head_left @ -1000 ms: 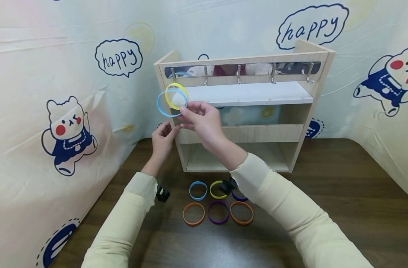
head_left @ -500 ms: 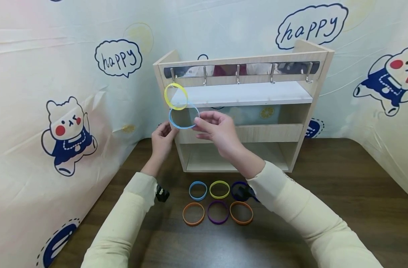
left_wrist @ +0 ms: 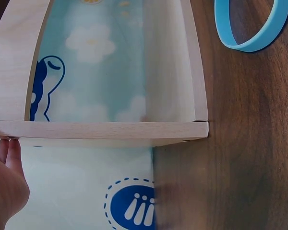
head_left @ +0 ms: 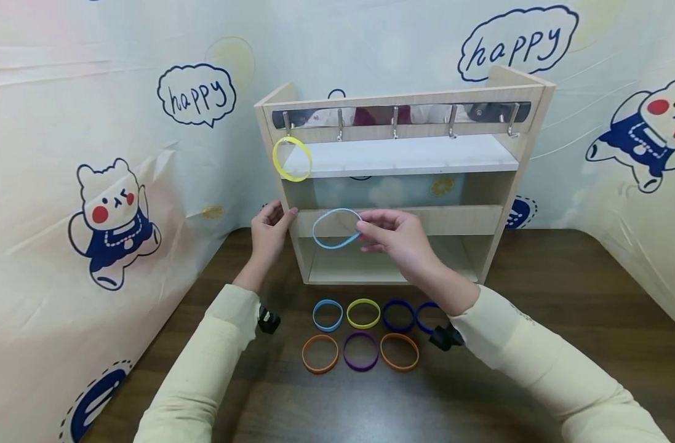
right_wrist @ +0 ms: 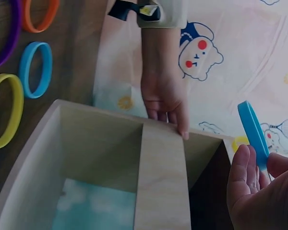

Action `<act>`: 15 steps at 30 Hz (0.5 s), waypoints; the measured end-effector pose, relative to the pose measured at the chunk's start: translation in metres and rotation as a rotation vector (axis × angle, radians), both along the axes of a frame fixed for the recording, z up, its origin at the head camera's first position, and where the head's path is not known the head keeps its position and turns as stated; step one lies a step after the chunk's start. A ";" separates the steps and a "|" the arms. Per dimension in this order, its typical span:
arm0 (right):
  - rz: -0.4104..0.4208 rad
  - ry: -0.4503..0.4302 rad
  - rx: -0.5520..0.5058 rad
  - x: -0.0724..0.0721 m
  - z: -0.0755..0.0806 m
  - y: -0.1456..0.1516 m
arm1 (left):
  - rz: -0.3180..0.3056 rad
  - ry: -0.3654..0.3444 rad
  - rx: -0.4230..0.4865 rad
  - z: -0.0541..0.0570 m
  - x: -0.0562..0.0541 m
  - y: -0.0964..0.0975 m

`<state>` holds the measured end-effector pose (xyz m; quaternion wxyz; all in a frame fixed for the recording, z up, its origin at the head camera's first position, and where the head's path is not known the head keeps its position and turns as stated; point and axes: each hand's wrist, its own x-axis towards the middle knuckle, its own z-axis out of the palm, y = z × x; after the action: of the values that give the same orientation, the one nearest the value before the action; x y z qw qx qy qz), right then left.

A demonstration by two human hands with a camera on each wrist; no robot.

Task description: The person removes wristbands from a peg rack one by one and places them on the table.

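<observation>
My right hand (head_left: 400, 243) pinches a light-blue silicone wristband (right_wrist: 252, 132) between thumb and fingers, in front of the wooden rack (head_left: 448, 220). My left hand (head_left: 267, 234) grips the rack's left side panel, its thumb at the front edge and its fingers along the outer side. A yellow wristband (head_left: 293, 179) hangs from the leftmost metal hook (head_left: 287, 123). In the left wrist view, part of the left hand (left_wrist: 7, 187) shows against the side panel (left_wrist: 101, 129).
On the brown table (head_left: 337, 412) before the rack lie two rows of wristbands, among them a light-blue one (head_left: 327, 329), a yellow one (head_left: 363, 326), a purple one (head_left: 361, 368) and an orange one (head_left: 320, 371). Several bare hooks line the rack's upper rail (head_left: 370, 117).
My right hand has moved right and down with the light-blue wristband, away from the hooks and the hanging yellow wristband. The left hand stays on the rack.
</observation>
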<state>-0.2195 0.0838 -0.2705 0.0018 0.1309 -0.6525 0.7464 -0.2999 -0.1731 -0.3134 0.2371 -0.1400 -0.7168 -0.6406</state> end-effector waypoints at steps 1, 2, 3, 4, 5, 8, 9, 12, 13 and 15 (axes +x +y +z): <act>-0.001 -0.003 0.010 0.001 -0.002 0.003 | 0.001 0.001 -0.003 0.000 0.000 0.000; 0.000 -0.006 0.022 0.003 -0.004 0.007 | 0.003 0.000 -0.007 0.000 0.000 0.000; 0.000 -0.010 0.031 0.004 -0.006 0.010 | 0.005 0.000 -0.009 0.000 0.000 0.000; 0.000 -0.013 0.041 0.005 -0.009 0.014 | 0.005 -0.001 -0.011 0.000 0.000 0.000; -0.001 -0.018 0.053 0.007 -0.011 0.017 | 0.008 -0.003 -0.014 0.000 0.000 0.000; -0.002 -0.032 0.081 0.011 -0.020 0.027 | 0.015 -0.007 -0.019 0.000 0.001 0.000; -0.005 -0.035 0.093 0.013 -0.023 0.030 | 0.016 -0.008 -0.018 0.000 0.001 0.000; -0.011 -0.043 0.130 0.016 -0.033 0.041 | 0.018 -0.009 -0.018 0.001 0.002 0.001; -0.014 -0.047 0.139 0.017 -0.036 0.045 | 0.018 -0.008 -0.018 0.001 0.002 0.001; -0.016 -0.054 0.153 0.019 -0.042 0.053 | 0.017 -0.009 -0.018 0.001 0.002 0.001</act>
<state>-0.2004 0.1367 -0.3122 -0.0198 0.1051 -0.7084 0.6976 -0.2979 -0.1723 -0.3128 0.2380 -0.1333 -0.7249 -0.6326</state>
